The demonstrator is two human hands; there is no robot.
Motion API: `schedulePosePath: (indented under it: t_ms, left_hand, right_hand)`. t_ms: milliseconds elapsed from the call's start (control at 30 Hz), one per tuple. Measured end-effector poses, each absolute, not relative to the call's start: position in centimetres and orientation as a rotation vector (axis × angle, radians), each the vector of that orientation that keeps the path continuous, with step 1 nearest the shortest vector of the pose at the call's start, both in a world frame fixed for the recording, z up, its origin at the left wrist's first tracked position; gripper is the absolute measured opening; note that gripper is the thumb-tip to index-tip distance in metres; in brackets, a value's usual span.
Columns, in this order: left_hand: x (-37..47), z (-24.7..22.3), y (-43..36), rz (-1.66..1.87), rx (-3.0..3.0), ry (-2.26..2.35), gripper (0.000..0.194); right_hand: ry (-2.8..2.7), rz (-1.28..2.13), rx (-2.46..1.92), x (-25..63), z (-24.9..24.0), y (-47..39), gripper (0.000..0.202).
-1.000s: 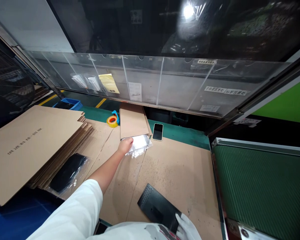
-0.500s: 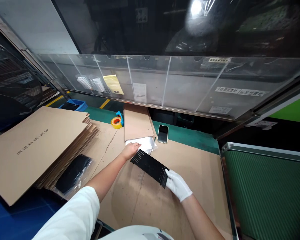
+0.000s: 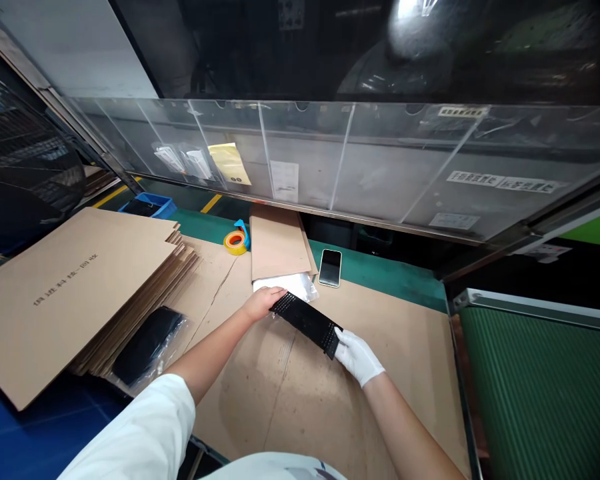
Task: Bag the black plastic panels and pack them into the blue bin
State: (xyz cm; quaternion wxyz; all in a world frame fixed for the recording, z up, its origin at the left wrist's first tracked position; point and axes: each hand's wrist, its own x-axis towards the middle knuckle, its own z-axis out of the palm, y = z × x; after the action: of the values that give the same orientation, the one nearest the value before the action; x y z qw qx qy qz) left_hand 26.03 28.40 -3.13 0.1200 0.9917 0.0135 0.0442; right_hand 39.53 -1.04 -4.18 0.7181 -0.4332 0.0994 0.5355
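Observation:
A flat black panel [image 3: 306, 321] with rows of small holes at both ends is held above the cardboard-covered bench. My bare left hand [image 3: 264, 302] grips its upper left end. At the lower right end, my right hand [image 3: 357, 355], in a white glove, has its fingers closed on the panel. Just behind my left hand lie white plastic bags [image 3: 300, 285], partly under a stack of brown cardboard [image 3: 277, 243]. A phone [image 3: 330, 268] lies to the right of that stack.
Large cardboard sheets [image 3: 80, 267] are piled at the left, beside a bagged black part [image 3: 147, 343]. A yellow tape roll [image 3: 235, 243] and a blue bin [image 3: 155, 206] stand farther back. A green ribbed conveyor [image 3: 545, 387] is at the right.
The black panel has tilted, so its face looks narrower. Both hands keep hold of it, and its right end has risen slightly. The camera view has shifted a little.

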Motion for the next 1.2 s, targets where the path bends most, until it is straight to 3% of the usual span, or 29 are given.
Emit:
schedulePosePath:
  t_ms: [200, 433, 833, 1200]
  left_hand:
    - [26.2, -3.1, 27.6, 0.174, 2.935, 0.073, 0.040]
    - [25.2, -2.9, 27.1, 0.255, 2.973, 0.164, 0.043]
    - [24.6, -3.8, 24.2, 0.528, 2.963, 0.056, 0.047]
    - [22.9, -3.3, 22.2, 0.479, 2.823, -0.016, 0.046]
  right_hand:
    - [0.262, 1.087, -0.973, 39.4, -4.3, -0.4, 0.036]
    - [0.283, 1.021, -0.993, 38.4, -4.2, 1.1, 0.031]
    - [0.239, 0.987, -0.959, 36.3, -3.6, 3.7, 0.040]
    - [0.203, 1.030, -0.977, 36.4, -3.3, 3.3, 0.041]
